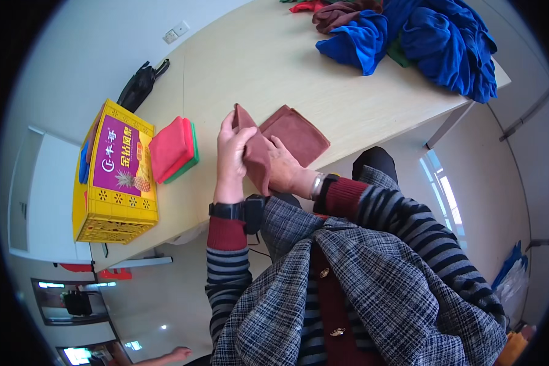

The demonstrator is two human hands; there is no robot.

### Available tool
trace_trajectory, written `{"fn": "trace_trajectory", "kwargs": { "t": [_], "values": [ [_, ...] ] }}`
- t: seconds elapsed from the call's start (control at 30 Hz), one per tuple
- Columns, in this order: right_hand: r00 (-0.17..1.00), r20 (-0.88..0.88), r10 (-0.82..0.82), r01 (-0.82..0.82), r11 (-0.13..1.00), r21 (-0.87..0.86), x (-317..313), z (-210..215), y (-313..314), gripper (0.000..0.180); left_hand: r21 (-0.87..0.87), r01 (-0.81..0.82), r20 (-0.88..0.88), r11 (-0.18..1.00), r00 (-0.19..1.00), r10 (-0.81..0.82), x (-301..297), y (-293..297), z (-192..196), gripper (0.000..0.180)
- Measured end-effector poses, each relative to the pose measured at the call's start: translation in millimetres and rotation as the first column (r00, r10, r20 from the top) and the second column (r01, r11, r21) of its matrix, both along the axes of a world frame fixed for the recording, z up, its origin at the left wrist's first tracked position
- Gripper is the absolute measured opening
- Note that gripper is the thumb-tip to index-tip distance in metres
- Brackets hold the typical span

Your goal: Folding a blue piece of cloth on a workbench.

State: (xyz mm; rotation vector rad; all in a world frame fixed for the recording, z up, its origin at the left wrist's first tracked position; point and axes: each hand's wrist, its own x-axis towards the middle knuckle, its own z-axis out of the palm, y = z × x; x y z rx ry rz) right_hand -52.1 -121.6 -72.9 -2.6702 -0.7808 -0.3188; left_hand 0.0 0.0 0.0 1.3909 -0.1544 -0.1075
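Note:
A brown cloth (255, 149) is lifted off the table at a slant, its upper corner pointing away from me. My left hand (233, 152) grips it, thumb on the near face and fingers behind. Flat on the table to the right lies a folded brown cloth square (299, 137); whether it joins the lifted cloth I cannot tell. My right hand (285, 169) rests at the square's near left edge, fingers stretched out, partly covered by the lifted cloth. Left of my hands, a folded red cloth (169, 149) sits on a folded green cloth (185, 171).
A yellow plastic crate (116, 213) with a purple panel stands at the table's left. Behind it lies a black bag-like item (141, 85). Crumpled blue cloths (433, 43) and brown ones (341, 15) are heaped far right. Another person's hand (180, 354) shows at bottom left.

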Motion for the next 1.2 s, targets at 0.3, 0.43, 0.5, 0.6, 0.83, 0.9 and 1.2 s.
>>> {"fn": "trace_trajectory", "kwargs": {
  "t": [0.3, 0.43, 0.5, 0.6, 0.83, 0.9, 1.2],
  "values": [
    [0.991, -0.041, 0.128, -0.13, 0.99, -0.049, -80.7, -1.3, -52.9, 0.036, 0.624, -0.067, 0.129, 0.779, 0.991, -0.018, 37.7, -79.6, -51.9, 0.071],
    [0.984, -0.083, 0.157, -0.169, 0.971, -0.167, -83.4, -8.8, -53.5, 0.033, 0.779, -0.224, 0.305, 0.586, 0.952, -0.041, 44.3, -94.2, -72.9, 0.067],
    [0.988, 0.054, 0.147, -0.132, 0.967, -0.219, -87.4, -17.1, -48.8, 0.032, 0.797, -0.308, 0.393, 0.519, 0.918, -0.059, 43.9, -89.9, -81.2, 0.065],
    [0.979, 0.189, 0.082, -0.07, 0.995, -0.066, -88.7, -28.3, -62.3, 0.031, 0.643, 0.028, -0.007, 0.765, 0.999, -0.031, 15.7, -111.0, -37.2, 0.057],
    [0.975, -0.152, 0.165, -0.132, 0.97, 0.204, -80.1, 40.4, -77.3, 0.032, 0.656, -0.251, 0.38, 0.711, 0.924, -0.024, -18.0, -0.5, -37.8, 0.037],
    [0.908, -0.397, 0.132, 0.016, 0.937, 0.35, -63.9, 65.7, -75.8, 0.035, 0.716, -0.283, 0.442, 0.639, 0.891, -0.102, -29.8, 7.3, -50.5, 0.04],
    [0.993, 0.038, -0.111, 0.111, 0.994, -0.001, 29.2, -7.0, -68.2, 0.054, 0.905, -0.388, 0.424, 0.172, 0.829, -0.363, -51.1, 0.7, -78.6, 0.077]
  ]
}}
